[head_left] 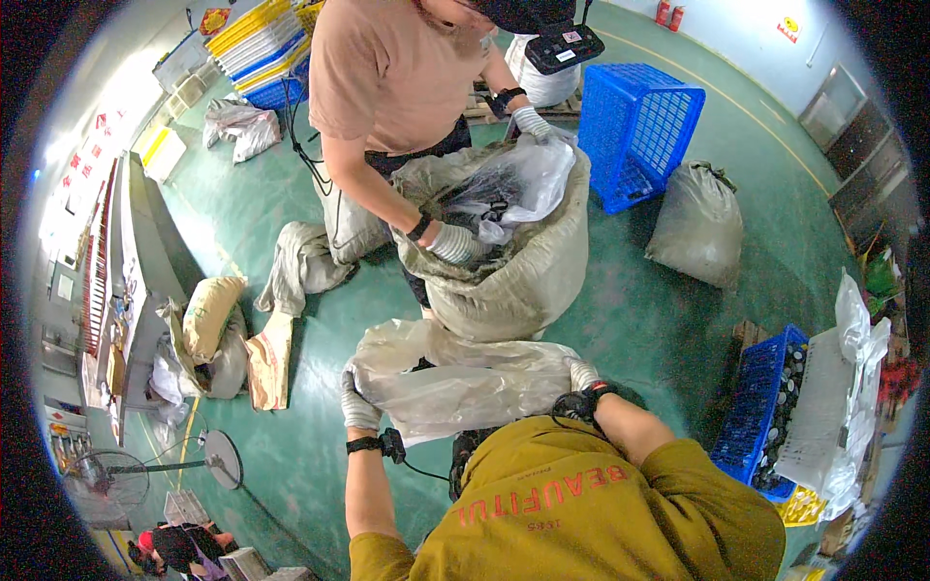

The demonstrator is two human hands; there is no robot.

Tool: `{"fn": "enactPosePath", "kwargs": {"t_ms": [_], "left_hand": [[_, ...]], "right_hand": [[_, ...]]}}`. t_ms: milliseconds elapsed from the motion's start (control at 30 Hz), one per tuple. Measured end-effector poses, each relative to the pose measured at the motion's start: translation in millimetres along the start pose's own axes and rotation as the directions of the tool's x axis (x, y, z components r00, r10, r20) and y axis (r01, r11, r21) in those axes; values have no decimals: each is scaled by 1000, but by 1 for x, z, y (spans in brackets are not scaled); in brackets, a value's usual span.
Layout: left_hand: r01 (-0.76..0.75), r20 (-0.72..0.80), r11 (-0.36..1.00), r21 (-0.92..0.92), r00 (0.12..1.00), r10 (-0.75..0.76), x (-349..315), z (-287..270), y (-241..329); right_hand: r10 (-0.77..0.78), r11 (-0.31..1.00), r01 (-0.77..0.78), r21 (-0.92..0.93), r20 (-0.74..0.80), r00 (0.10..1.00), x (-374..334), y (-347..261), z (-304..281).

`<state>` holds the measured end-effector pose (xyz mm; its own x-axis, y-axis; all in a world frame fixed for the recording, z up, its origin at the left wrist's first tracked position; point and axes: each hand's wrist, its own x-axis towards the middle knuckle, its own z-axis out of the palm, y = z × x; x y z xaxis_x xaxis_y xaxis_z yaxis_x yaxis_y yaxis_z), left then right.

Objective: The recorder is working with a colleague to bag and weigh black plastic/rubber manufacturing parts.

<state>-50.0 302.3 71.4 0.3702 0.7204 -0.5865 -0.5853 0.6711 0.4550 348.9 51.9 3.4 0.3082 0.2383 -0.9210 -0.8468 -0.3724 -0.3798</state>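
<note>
A clear plastic bag [455, 392] is stretched open between my two gloved hands in front of my body. My left hand [361, 402] closes on its left edge; my right hand [582, 376] grips the right edge. Just beyond it stands a large woven sack [523, 295], its mouth wide and lined with thin clear film [538, 184]. Across from me a co-worker in a pink shirt has one gloved hand [455, 242] inside that sack and the other gloved hand [533, 124] on the film. Dark contents show deep in the sack, too dim to name.
A blue crate [635, 136] and a filled sack [699, 225] stand at the far right. Nearer right is a blue crate of dark round pieces [763, 412]. Sacks [215, 315] and a pedestal fan [223, 459] are on the left. Stacked crates [260, 48] rise behind.
</note>
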Motion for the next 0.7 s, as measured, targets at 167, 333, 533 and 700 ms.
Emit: {"fn": "enactPosePath", "kwargs": {"t_ms": [167, 333, 533, 700], "left_hand": [[4, -39, 1000, 30, 999, -3, 6, -6, 2], [-27, -40, 996, 89, 999, 30, 7, -3, 2], [-6, -4, 999, 42, 1000, 6, 2, -3, 2], [23, 2, 1000, 2, 1000, -23, 2, 3, 2]], "right_hand": [[-49, 998, 49, -30, 23, 999, 14, 3, -6], [-175, 982, 181, -49, 106, 979, 36, 6, -12], [13, 1000, -16, -24, -114, 993, -13, -7, 10], [21, 999, -22, -24, -45, 999, -8, -8, 6]]}}
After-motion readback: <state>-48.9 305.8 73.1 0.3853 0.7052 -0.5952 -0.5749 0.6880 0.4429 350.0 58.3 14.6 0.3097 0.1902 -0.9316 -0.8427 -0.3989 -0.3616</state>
